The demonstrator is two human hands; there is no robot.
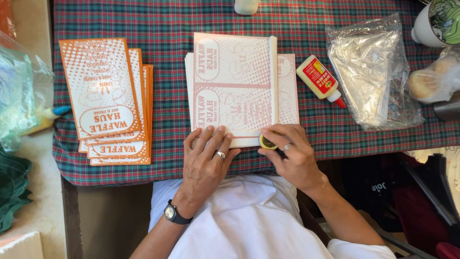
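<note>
Plaid cloth in red and green covers the bench (373,139). At its middle lies a stack of pale pink printed paper bags (235,86), face down, top one folded. Left hand (206,158), grip spread flat, presses the stack's near edge. Right hand (290,148) pinches a small yellow round thing (266,142) at five o'clock of the stack. Orange printed bags (108,100) lie at nine o'clock, a glue bottle (318,79) and a clear plastic bag (371,72) at three o'clock.

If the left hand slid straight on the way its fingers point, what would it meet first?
The left hand already lies flat on the near edge of the paper stack, fingers pointing up the table. Going on, it would probably just cross that sheet toward its far edge; nothing else lies in the line.
</note>
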